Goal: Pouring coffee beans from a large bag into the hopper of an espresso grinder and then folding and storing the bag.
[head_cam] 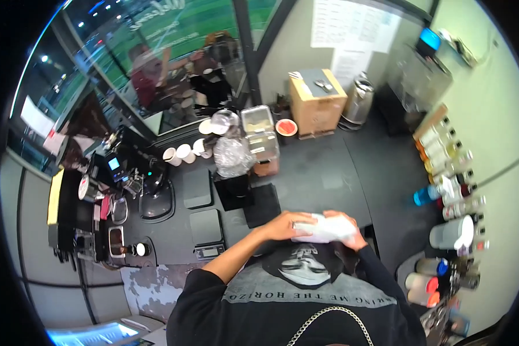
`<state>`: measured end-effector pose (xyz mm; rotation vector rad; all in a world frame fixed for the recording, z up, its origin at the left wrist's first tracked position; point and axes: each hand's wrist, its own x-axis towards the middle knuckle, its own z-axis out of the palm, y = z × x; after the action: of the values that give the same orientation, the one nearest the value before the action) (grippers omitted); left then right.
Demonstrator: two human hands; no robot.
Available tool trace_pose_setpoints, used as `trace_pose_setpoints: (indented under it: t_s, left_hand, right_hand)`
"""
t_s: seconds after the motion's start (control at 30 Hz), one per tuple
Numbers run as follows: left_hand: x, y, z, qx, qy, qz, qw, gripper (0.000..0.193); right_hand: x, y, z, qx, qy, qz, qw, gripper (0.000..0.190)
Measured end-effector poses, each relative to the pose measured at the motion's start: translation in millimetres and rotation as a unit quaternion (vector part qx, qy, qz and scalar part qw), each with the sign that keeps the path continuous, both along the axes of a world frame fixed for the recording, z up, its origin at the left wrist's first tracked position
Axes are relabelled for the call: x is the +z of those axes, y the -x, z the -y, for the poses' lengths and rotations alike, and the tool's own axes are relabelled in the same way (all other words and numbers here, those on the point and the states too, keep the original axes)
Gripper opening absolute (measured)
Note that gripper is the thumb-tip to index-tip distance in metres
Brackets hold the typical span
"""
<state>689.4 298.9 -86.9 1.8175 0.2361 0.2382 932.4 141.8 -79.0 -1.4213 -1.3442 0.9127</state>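
Both my hands hold a white bundle, folded paper or cloth, close to my chest at the counter's front edge. My left hand lies over its left end with the fingers on top. On the right end, my right hand curls around the side, its fingertips at the far edge. A flat black mat lies just beyond my left hand. The dark counter stretches ahead of the bundle.
Two scales and a coffee grinder stand left. Ahead are paper cups, clear containers, a cardboard box and a metal kettle. Bottles line the right wall. People sit beyond the window.
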Motion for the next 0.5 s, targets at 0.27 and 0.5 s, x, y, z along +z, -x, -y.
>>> trace_pose_setpoints:
  t_s: [0.27, 0.5]
  left_hand:
    - [26, 33, 1, -0.102, -0.180, -0.016, 0.978, 0.042]
    - [38, 22, -9, 0.098, 0.035, -0.117, 0.988, 0.044]
  right_hand:
    - [25, 0, 8, 0.174, -0.057, 0.152, 0.971, 0.038]
    - [-23, 18, -1, -0.080, 0.116, -0.049, 0.989, 0.033]
